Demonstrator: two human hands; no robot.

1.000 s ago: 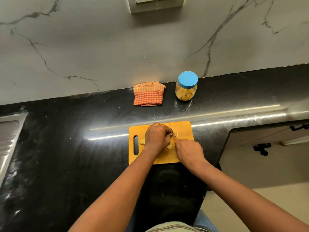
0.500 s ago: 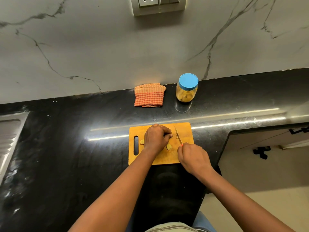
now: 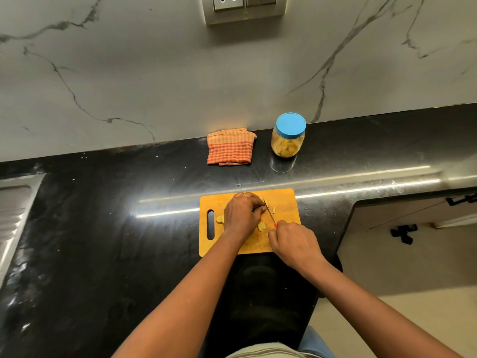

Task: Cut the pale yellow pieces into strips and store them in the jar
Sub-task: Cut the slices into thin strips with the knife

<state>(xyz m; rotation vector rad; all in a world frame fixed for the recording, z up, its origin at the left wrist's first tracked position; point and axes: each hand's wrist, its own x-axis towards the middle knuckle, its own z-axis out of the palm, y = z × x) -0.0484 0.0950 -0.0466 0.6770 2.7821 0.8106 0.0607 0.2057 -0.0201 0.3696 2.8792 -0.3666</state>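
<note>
I'm curling my left hand (image 3: 242, 215) over a pale yellow piece (image 3: 266, 204) on the orange wooden cutting board (image 3: 284, 200), pinning it against sliding, while my right hand (image 3: 294, 244) is gripping the thin steel knife (image 3: 269, 211) beside those knuckles. I'm counting two loose pieces (image 3: 261, 226), one cut strip (image 3: 274, 209) — and one clear blue-lidded jar (image 3: 287, 143) standing closed by the wall.

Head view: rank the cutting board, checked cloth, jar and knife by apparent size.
1. cutting board, also nearest the camera.
2. checked cloth.
3. jar, close to the cloth.
4. knife, handle hidden in the right hand's grip.
</note>
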